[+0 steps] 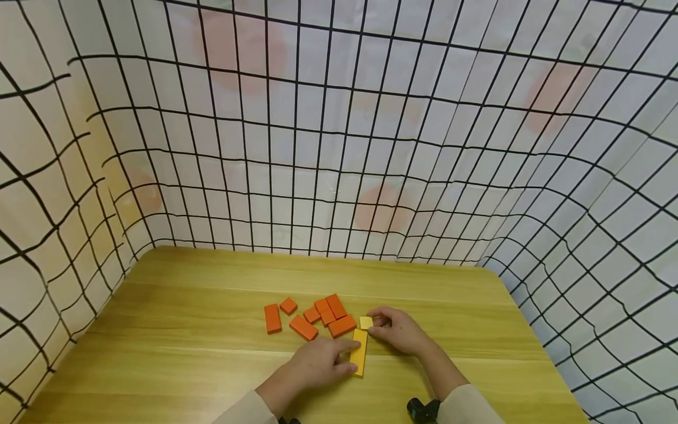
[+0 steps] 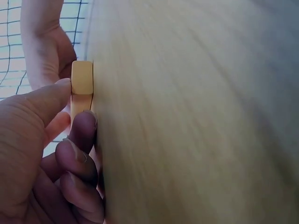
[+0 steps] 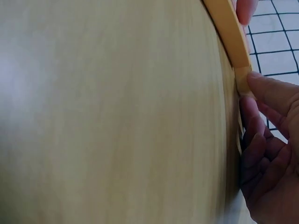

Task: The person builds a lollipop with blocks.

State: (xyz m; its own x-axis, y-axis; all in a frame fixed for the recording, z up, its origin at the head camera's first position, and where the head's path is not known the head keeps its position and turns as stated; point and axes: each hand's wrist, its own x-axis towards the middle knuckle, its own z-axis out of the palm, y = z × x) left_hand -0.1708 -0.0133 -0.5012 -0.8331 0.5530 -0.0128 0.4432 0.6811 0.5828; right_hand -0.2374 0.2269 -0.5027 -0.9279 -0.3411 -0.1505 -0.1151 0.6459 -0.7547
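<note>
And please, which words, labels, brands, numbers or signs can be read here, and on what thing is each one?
None can be read.
The orange blocks, yellow block and pale block show no lettering.
The table shows only wood grain.
The black device by the right sleeve is too small to tell.

Orange and yellow blocks (image 1: 361, 354) on table (image 1: 185, 321)

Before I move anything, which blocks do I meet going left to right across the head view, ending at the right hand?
Leftmost orange block, small orange block, angled orange block, group of orange blocks, long yellow block, small yellow block, right hand.
</note>
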